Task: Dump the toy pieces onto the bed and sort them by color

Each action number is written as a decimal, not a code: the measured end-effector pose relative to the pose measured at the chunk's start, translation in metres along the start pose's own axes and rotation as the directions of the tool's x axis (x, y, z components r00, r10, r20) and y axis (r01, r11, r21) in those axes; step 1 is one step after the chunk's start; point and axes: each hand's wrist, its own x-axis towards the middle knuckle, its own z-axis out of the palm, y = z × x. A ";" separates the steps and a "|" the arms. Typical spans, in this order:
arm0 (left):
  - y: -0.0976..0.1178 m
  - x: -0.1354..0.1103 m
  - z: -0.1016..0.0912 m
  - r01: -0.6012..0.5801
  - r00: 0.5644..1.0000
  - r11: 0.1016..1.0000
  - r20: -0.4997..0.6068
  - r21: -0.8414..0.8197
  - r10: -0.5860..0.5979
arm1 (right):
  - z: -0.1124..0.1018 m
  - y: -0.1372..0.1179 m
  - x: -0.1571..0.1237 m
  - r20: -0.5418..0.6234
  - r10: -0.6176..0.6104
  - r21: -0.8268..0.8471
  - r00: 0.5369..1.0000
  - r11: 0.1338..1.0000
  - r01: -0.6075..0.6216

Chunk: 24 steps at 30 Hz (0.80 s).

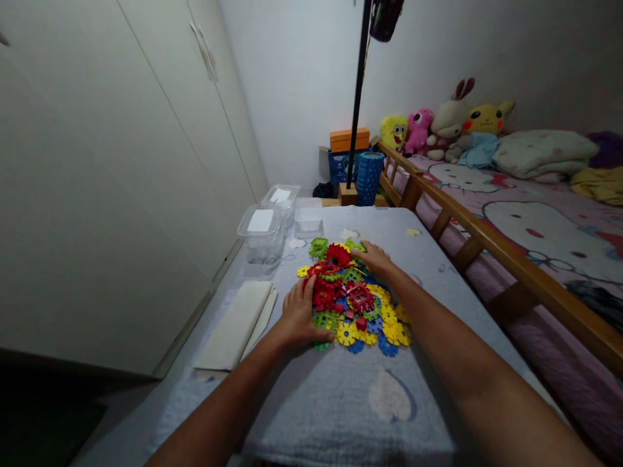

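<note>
A heap of plastic interlocking pieces (pixel 357 305), red, yellow, green and blue, lies on a light blue cloth with heart prints (pixel 341 402). My left hand (pixel 298 314) rests at the heap's left edge, fingers curved and pressed against red and green pieces. My right hand (pixel 374 256) lies on the far side of the heap, fingers laid over green pieces near the top. Both hands cup the pile from opposite sides. Whether either hand grips a single piece is hidden.
Clear lidded plastic boxes (pixel 265 230) stand at the far left of the cloth. A folded white sheet (pixel 238 321) lies left of my left hand. A wooden bed rail (pixel 491 243) runs along the right. White wardrobe doors (pixel 121 162) close the left. A black pole (pixel 357 97) stands behind.
</note>
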 end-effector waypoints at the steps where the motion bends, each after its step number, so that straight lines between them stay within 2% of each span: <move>1: -0.001 0.004 0.004 -0.032 0.999 0.999 -0.022 -0.032 0.031 | 0.003 -0.003 -0.004 0.016 -0.034 0.004 0.999 0.999 0.034; 4: 0.000 0.016 0.011 -0.140 0.988 0.980 -0.090 -0.140 0.128 | 0.006 -0.011 -0.013 0.039 -0.121 0.105 0.992 0.988 0.117; 6: 0.003 0.025 0.014 -0.187 0.977 0.961 -0.137 -0.202 0.161 | 0.005 -0.014 -0.019 0.072 -0.199 0.307 0.977 0.937 0.168; 8: 0.007 0.032 0.017 -0.209 0.970 0.944 -0.178 -0.257 0.166 | 0.003 -0.017 -0.025 0.130 -0.265 0.556 0.955 0.818 0.151; 11: 0.014 0.043 0.020 -0.227 0.963 0.916 -0.216 -0.329 0.161 | -0.003 -0.021 -0.035 0.202 -0.282 0.791 0.938 0.611 0.013; 14: 0.019 0.054 0.023 -0.251 0.959 0.885 -0.227 -0.392 0.172 | -0.008 -0.024 -0.045 0.252 -0.263 0.892 0.931 0.436 -0.118; 18: 0.026 0.068 0.023 -0.287 0.951 0.840 -0.238 -0.460 0.195 | -0.008 -0.022 -0.054 0.278 -0.355 0.951 0.893 0.230 -0.205; 21: 0.034 0.074 0.018 -0.263 0.957 0.845 -0.235 -0.467 0.168 | -0.007 -0.015 -0.056 0.242 -0.351 0.966 0.904 0.171 -0.192; 24: 0.040 0.079 0.010 -0.174 0.975 0.890 -0.200 -0.421 0.096 | -0.010 -0.008 -0.057 0.197 -0.308 0.978 0.931 0.133 -0.163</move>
